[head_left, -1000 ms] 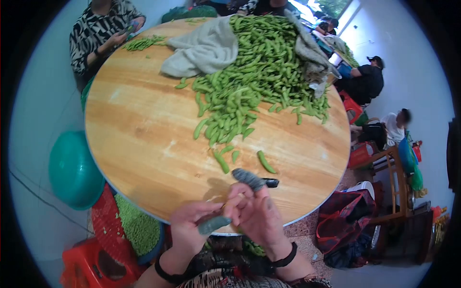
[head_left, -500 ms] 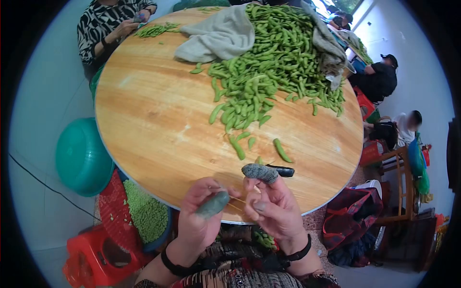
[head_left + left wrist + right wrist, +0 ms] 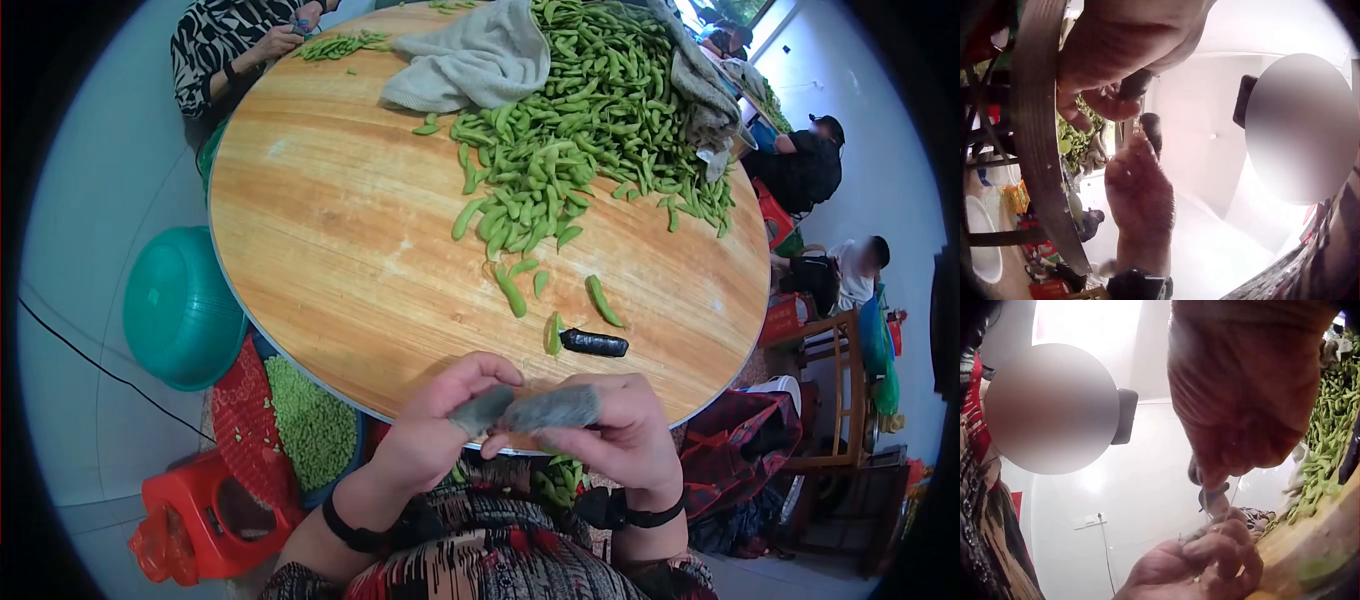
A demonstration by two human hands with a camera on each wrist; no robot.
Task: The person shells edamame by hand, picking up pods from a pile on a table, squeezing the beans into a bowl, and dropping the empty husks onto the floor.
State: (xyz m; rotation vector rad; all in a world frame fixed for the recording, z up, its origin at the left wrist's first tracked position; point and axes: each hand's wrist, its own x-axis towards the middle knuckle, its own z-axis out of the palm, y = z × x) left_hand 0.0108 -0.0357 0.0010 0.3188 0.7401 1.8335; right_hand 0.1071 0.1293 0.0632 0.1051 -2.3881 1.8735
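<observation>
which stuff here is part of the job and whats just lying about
Seemingly part of the job:
left hand and right hand
grey finger covers on both
thin strand between them
green pods piled on the table
loose green beans beside it

Probably just lying about:
red stool
plaid bag
dark cable

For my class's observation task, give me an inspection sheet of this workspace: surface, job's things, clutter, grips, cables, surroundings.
Surface: round wooden table, pale smudges on it.
Job's things: heaped green pods; thin strand; grey finger covers, worn.
Clutter: grey cloth against the heap; black object beside a loose pod.
Grips: left grip and right grip close together, apparently pinching the strand.
Cables: one dark cable, left of the table.
Surroundings: teal basin, red stool, shelled beans, other people.
</observation>
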